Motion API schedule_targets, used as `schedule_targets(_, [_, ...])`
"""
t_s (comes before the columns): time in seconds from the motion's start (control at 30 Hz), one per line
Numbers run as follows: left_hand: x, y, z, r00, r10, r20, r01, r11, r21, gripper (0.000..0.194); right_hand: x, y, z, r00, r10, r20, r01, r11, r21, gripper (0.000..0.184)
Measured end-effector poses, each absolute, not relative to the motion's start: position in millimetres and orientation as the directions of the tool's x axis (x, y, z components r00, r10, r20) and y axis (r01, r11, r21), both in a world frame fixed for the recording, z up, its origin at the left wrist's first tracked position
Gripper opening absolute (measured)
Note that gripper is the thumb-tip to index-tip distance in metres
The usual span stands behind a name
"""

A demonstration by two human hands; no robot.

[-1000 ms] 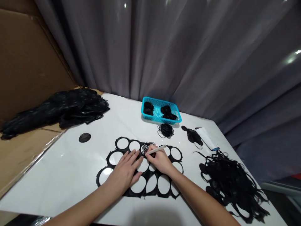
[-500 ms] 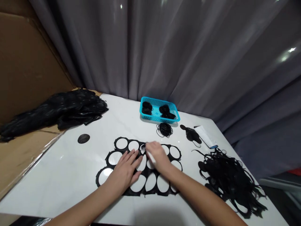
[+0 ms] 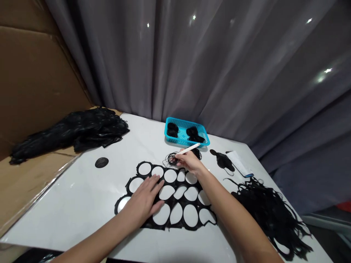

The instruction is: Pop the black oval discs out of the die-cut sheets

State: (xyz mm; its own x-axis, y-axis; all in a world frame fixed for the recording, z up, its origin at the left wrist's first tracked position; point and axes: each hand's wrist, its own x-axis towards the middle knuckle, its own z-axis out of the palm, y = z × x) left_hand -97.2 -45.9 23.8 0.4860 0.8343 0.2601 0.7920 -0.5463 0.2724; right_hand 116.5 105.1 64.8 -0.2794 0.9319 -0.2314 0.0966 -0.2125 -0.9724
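A black sheet full of round cut-out holes lies flat on the white table. My left hand rests on its left part with fingers spread, pressing it down. Just beyond the sheet's far edge, my right hand is closed around a slim white pen-shaped tool. Thin black rings hang at those fingertips; whether they are gripped or only touched I cannot tell. Behind the hand, a partly hidden bundle of black thin rings lies on the table.
A blue basket holds several stacks of black discs. One black disc lies at left, near a heap of black sheets on cardboard. On the right are black scraps, a black piece and a white packet.
My right hand has gone from the sheet's far row of holes to beyond its edge, beside the rings. Thin rings now show at its fingertips. My left hand stays on the sheet.
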Motion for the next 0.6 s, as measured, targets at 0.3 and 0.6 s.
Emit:
schedule_targets(0.3, [-124.5, -54.1, 26.8, 0.428, 0.869, 0.249, 0.855, -0.479, 0.201, 0.046, 84.7, 80.1, 53.5, -0.533, 0.775, -0.340, -0.172, -0.493, -0.853, 0.024])
schedule_targets(0.6, [-124.5, -59.4, 15.5, 0.435, 0.859, 0.272, 0.857, -0.487, 0.167, 0.052, 76.7, 46.5, 40.7, -0.507, 0.861, -0.038, 0.370, 0.177, -0.912, 0.014])
